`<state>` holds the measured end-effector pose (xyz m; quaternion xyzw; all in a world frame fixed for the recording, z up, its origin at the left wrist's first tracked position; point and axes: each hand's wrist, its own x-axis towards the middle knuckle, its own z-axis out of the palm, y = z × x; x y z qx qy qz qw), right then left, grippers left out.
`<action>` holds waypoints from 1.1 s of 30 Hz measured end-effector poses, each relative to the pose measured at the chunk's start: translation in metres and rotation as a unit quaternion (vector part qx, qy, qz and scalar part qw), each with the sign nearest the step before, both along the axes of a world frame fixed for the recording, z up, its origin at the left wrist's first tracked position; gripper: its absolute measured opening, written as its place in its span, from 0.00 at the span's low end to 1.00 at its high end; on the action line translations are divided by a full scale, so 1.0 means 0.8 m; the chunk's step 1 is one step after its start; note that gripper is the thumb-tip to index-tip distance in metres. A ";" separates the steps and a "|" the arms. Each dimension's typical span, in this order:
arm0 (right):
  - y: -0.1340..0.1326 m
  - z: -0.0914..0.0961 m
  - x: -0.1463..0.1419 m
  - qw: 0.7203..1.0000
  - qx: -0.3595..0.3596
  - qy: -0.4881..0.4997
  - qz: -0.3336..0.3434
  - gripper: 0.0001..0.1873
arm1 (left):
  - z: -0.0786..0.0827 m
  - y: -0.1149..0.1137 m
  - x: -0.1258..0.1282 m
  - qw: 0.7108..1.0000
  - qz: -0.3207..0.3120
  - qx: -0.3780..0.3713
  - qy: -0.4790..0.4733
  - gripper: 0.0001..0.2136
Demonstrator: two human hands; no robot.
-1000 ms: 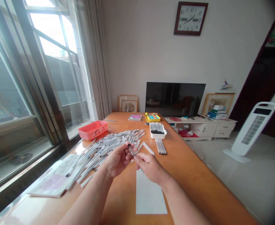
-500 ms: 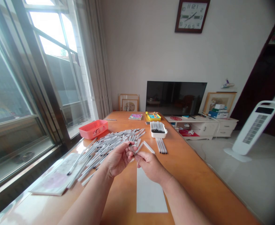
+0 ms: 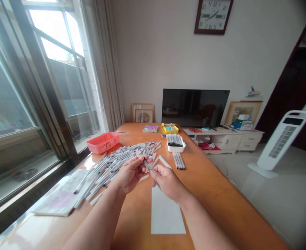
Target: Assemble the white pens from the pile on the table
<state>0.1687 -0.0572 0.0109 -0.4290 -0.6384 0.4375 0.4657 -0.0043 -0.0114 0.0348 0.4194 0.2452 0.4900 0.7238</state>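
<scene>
Between my two hands is a slim pen (image 3: pixel 147 165), pinched at its upper end by my left hand (image 3: pixel 130 172) and further down by my right hand (image 3: pixel 167 180). Its lower part runs under the right fingers, partly hidden. Just behind and left of the left hand spreads a heap of clear pens with black ends (image 3: pixel 116 161). Below the right hand a white sheet (image 3: pixel 167 217) lies on the table. Loose white pen parts (image 3: pixel 163 161) lie just beyond the right hand.
A white box (image 3: pixel 176 149) holds pens, with a row of pens (image 3: pixel 178 161) before it. A red bin (image 3: pixel 101 145) stands left. Further back are a booklet (image 3: pixel 150 128) and a yellow box (image 3: pixel 170 129). Papers (image 3: pixel 61 198) lie under some pens on the wooden table (image 3: pixel 207 201).
More of the pen now shows between my hands, and its lower part shows below the right fingers. The hands stay close together in nearly the same place.
</scene>
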 end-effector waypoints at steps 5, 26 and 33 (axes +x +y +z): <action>-0.006 0.009 0.001 0.999 -0.023 0.022 0.012 0.21 | 0.004 -0.001 0.000 1.000 0.006 -0.009 0.008 0.14; -0.004 0.005 0.001 1.000 -0.019 -0.013 0.006 0.22 | 0.000 -0.002 0.004 0.994 0.074 0.024 0.073 0.12; -0.004 0.007 0.002 1.000 -0.012 -0.011 0.002 0.22 | 0.002 -0.004 0.007 0.994 0.079 0.015 0.068 0.14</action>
